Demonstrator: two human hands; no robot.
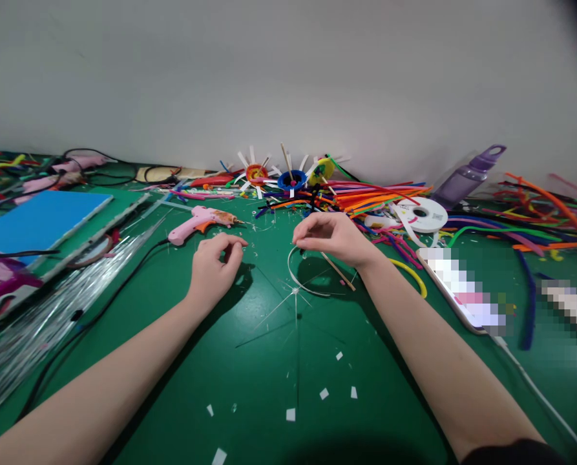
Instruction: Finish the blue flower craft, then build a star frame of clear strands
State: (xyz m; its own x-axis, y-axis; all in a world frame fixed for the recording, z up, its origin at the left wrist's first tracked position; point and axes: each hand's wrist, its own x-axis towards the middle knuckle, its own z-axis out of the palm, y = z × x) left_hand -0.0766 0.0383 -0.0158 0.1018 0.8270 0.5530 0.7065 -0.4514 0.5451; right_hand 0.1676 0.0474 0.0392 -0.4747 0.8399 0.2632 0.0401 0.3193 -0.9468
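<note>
My right hand point(334, 237) is closed in a pinch on the upper end of a thin white curved strip point(292, 271). The strip bends down toward a star of fine clear spokes point(295, 292) with a small whitish centre, standing just above the table; whether they are joined I cannot tell. My left hand point(215, 268) is held to the left, fingers curled and thumb near the index fingertip; anything between them is too small to make out. Just beyond it lies a pink hot glue gun point(203, 221), its nozzle pointing right. A thin wooden stick point(339, 271) is under my right hand.
White paper scraps point(291, 414) lie at the front. At the back are colourful spiked pieces point(292, 179), pipe cleaners point(389, 199), a ribbon roll point(421, 214) and a purple bottle point(462, 181). A phone point(462, 290) with cable is right; clear strips point(75, 310) and a blue board point(46, 219) are left.
</note>
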